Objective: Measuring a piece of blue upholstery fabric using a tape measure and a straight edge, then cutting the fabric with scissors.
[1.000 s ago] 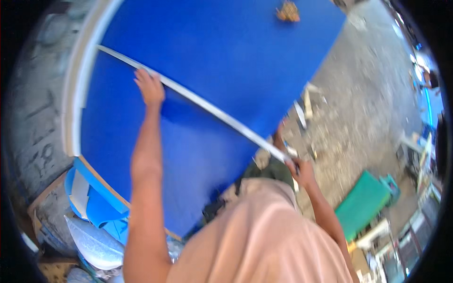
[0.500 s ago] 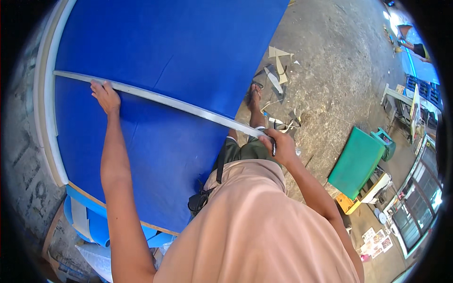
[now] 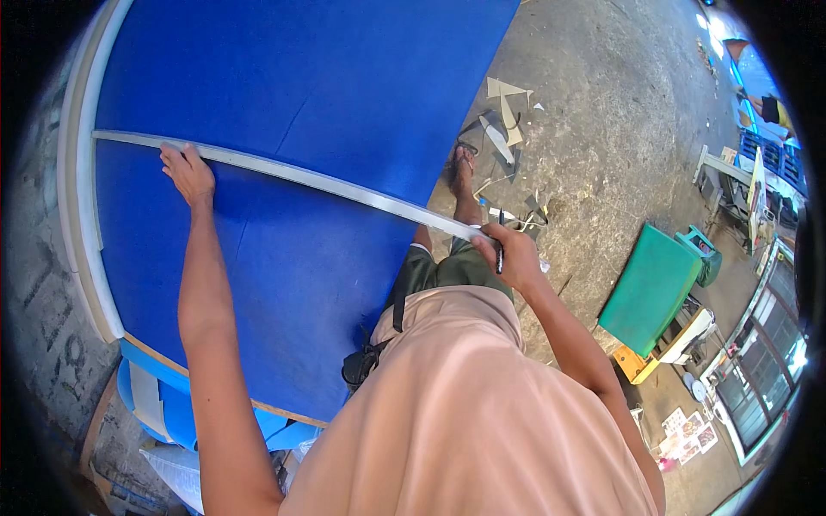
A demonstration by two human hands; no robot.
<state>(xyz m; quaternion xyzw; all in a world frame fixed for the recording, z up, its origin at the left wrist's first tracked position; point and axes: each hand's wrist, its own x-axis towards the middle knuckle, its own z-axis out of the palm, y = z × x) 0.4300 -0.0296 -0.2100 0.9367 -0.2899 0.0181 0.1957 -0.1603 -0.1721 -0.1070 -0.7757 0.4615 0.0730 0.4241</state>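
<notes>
A large blue board (image 3: 284,95) fills the upper left of the head view. Across it lies a long silver straightedge (image 3: 327,182), running from the left rim down to the board's right edge. My left hand (image 3: 188,172) presses flat on the straightedge near its left end. At the right end my right hand (image 3: 509,254) grips the straightedge together with a dark pen (image 3: 499,249) that stands upright in its fingers. My foot in a sandal (image 3: 462,168) stands on the concrete just past the board's edge.
A white strip (image 3: 79,198) edges the board's left side. Pale offcuts (image 3: 503,112) litter the concrete floor (image 3: 602,103). A green slab (image 3: 650,288) leans at the right beside a green stool (image 3: 705,254). More blue sheets (image 3: 163,404) lie under the board's near edge.
The view has swung left and down, so board and straightedge sit differently in the picture. Both hands stay on the straightedge, the left one now nearer its left end.
</notes>
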